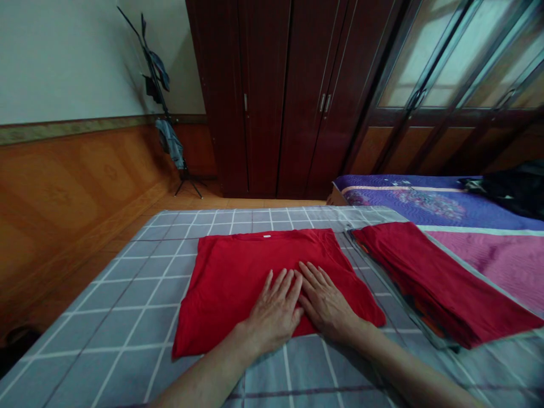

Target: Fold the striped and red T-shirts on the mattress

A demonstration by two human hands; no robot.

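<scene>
Flatly, the red garment (pixel 238 277) lies beneath the left hand (pixel 275 311) and right hand (pixel 325 300), both outstretched.

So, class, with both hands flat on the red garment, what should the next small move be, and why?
I'd probably slide the right hand outward across the red garment. That hand lies flat, close beside the left hand, and the cloth looks slightly rumpled toward its right edge, so a light sweep might smooth it.
</scene>
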